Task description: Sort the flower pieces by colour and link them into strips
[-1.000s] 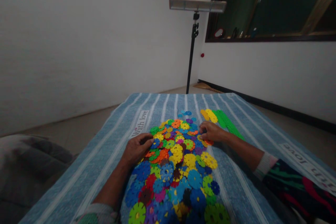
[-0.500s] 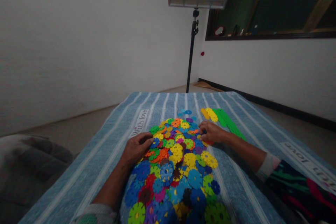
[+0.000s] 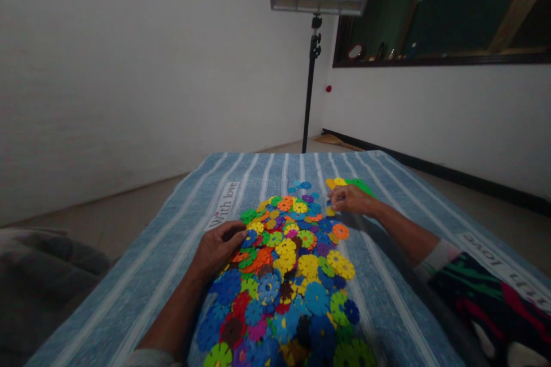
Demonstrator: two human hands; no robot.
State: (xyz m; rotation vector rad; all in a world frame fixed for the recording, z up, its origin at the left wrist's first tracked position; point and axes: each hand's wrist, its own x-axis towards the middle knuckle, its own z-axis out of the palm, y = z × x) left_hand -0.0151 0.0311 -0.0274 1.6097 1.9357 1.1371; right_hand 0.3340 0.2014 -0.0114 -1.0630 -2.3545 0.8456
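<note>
A yellow notched disc (image 3: 330,211) is at my right grip (image 3: 350,199), the disc pile (image 3: 285,258) at my left grip (image 3: 218,245); I can't tell whether either holds anything. I'd call this disc-picking; next needs a fine pinch.

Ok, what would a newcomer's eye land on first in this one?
Probably the heap of many-coloured discs on the striped cloth, with the left hand at its left edge and the right hand by its far right side. Next, perhaps, the flat panel on a black stand beyond the cloth.
</note>
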